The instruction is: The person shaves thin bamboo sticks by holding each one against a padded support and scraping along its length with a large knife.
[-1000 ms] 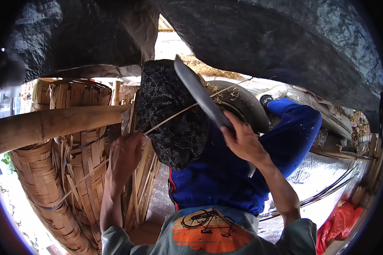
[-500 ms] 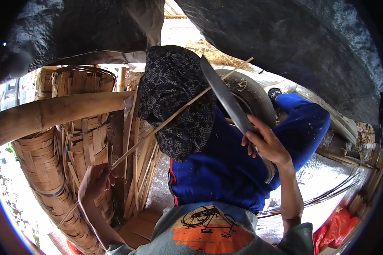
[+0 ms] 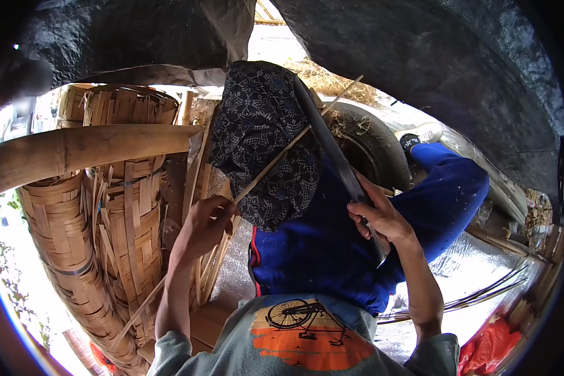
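Observation:
My left hand is closed in a pinch on a thin bamboo strip. The strip slants from the lower left, past my wrist, to a tip at the upper right. My right hand grips a long knife, its dark blade pointing up and to the left. Near its upper part the blade crosses over the strip; whether it cuts in I cannot tell. Beneath both lies a dark patterned cloth, draped over my left knee in blue trousers.
Tall woven bamboo baskets stand at left, with a thick bamboo pole across them. A tyre lies beyond my knees. Dark sheeting hangs overhead. At lower right are thin dark strips and a red plastic bag.
My left hand has moved up and to the right along the strip, closer to the knife. The knife and my right hand have shifted slightly left.

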A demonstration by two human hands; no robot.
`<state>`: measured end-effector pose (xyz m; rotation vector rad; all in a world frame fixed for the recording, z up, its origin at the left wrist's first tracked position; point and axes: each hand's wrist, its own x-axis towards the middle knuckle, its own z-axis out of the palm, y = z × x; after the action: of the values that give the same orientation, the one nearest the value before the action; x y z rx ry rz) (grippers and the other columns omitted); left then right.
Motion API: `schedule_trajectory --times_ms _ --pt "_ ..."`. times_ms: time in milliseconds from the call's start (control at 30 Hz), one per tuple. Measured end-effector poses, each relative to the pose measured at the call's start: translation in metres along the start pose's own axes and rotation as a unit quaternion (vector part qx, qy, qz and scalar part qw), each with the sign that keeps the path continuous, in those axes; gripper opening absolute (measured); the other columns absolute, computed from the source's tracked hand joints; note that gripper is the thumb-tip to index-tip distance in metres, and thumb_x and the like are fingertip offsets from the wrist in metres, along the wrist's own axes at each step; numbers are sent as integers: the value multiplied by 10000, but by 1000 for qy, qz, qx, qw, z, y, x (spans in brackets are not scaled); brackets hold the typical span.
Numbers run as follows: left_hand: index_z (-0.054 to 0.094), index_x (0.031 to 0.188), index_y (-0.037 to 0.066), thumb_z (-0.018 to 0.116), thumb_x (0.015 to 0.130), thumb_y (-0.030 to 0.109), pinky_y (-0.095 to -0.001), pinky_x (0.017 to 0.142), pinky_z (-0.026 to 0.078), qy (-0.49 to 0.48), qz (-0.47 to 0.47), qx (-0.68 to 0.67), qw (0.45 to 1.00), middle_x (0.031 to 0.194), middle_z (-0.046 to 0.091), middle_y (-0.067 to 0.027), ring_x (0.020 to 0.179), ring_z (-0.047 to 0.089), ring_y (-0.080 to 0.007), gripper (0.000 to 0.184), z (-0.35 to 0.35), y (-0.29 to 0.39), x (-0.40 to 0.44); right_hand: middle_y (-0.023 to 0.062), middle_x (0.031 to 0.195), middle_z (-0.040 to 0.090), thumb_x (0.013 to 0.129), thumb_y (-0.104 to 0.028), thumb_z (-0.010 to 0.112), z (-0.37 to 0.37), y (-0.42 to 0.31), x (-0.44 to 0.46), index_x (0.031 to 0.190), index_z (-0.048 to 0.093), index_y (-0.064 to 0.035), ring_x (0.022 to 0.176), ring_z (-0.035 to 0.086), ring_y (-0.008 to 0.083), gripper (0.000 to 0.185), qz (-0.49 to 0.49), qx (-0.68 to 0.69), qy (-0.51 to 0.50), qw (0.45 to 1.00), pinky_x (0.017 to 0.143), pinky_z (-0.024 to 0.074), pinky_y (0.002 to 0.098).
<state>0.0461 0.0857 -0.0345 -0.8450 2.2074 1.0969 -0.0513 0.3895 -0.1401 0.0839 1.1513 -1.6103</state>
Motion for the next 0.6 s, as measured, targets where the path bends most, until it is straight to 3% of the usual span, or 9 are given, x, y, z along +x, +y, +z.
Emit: schedule_trajectory --times_ms 33,167,200,267,300,367,500,567,600 --pt "635 872 -16 529 940 131 -236 453 405 0 0 1 1000 623 596 -31 502 532 -98 194 0 -1 -2 36 686 486 898 -46 567 0 3 -2 1494 198 -160 467 492 80 709 -22 -33 18 999 407 426 232" --pt "650 867 -15 555 925 100 -253 485 431 169 83 135 973 635 607 -64 543 571 -104 161 -12 13 -11 46 691 543 912 -82 578 2 0 -11 1488 210 -155 474 514 97 688 -130 -150 38 979 415 440 258" --pt "661 844 14 597 901 157 -329 503 468 200 88 132 967 627 630 -112 538 628 -192 166 -12 29 -11 46 691 543 912 -82 578 3 -1 -8 1488 210 -155 474 514 97 688 -132 -149 32 979 415 440 258" --pt "662 824 20 597 899 160 -355 513 472 214 112 174 955 630 637 -125 547 636 -222 171 -4 30 -2 95 694 603 913 -133 600 5 -6 0 1462 263 -120 469 537 157 644 -338 -318 62 884 442 463 287" --pt "663 805 25 597 896 163 -382 522 475 218 140 215 942 634 644 -137 556 644 -252 178 1 27 6 95 694 603 913 -133 600 9 -11 6 1462 263 -120 469 537 157 644 -343 -316 63 882 442 463 287" --pt "664 773 36 597 889 162 -414 561 477 263 162 247 918 639 638 -165 581 640 -321 184 19 29 19 152 751 642 910 -174 613 19 -23 16 1407 346 -82 526 586 232 572 -400 -426 30 811 491 488 311" --pt "644 767 22 587 896 175 -437 566 472 296 183 249 904 626 623 -173 606 626 -370 208 44 36 38 158 698 594 910 -207 615 28 -14 21 1344 409 -24 528 565 256 514 -340 -480 71 805 490 470 336" --pt "637 768 19 581 901 184 -447 568 470 306 193 263 894 623 619 -179 616 621 -386 220 57 33 49 106 841 589 918 -207 596 14 8 30 1288 486 18 620 518 187 446 -371 -642 153 653 524 439 331" --pt "635 777 18 571 907 193 -458 577 468 302 162 278 897 632 618 -188 627 620 -395 227 65 28 56 84 860 531 909 -194 609 7 19 43 1266 494 42 585 444 188 443 -447 -641 184 596 515 420 339"
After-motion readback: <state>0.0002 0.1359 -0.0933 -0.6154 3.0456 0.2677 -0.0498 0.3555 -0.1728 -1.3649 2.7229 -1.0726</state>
